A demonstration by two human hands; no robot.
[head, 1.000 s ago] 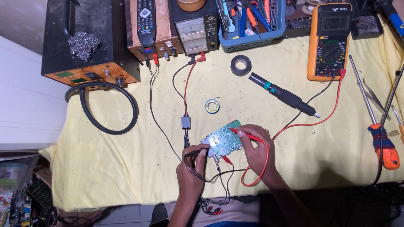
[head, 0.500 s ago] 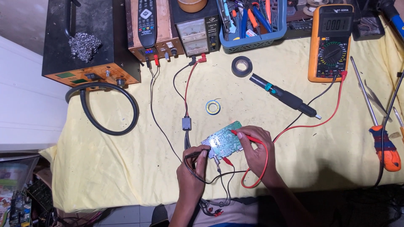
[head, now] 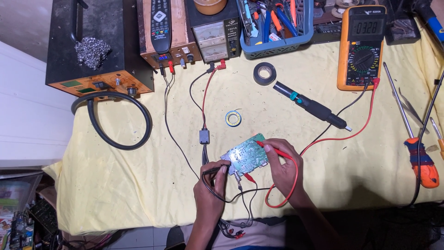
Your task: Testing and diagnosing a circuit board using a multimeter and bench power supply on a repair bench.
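A green circuit board (head: pixel 245 155) lies on the yellow cloth near the front edge. My left hand (head: pixel 210 185) pinches a black test probe (head: pixel 216 169) whose tip touches the board's left edge. My right hand (head: pixel 282 164) holds a red test probe (head: pixel 273 149) against the board's upper right part. Red and black leads run from the probes to an orange multimeter (head: pixel 360 46) at the back right. Small clip leads hang from the board's front edge.
A black hot-air station (head: pixel 95 46) with a looped hose (head: pixel 113 120) stands back left, beside it a power supply (head: pixel 215 32) with a remote control (head: pixel 162 25). A soldering iron (head: pixel 310 106), black tape roll (head: pixel 264 73), solder reel (head: pixel 233 118), blue tool basket (head: pixel 273 28), orange screwdriver (head: pixel 418 153).
Both hands and probes stay on the board with only slight shifts; the view has moved a little.
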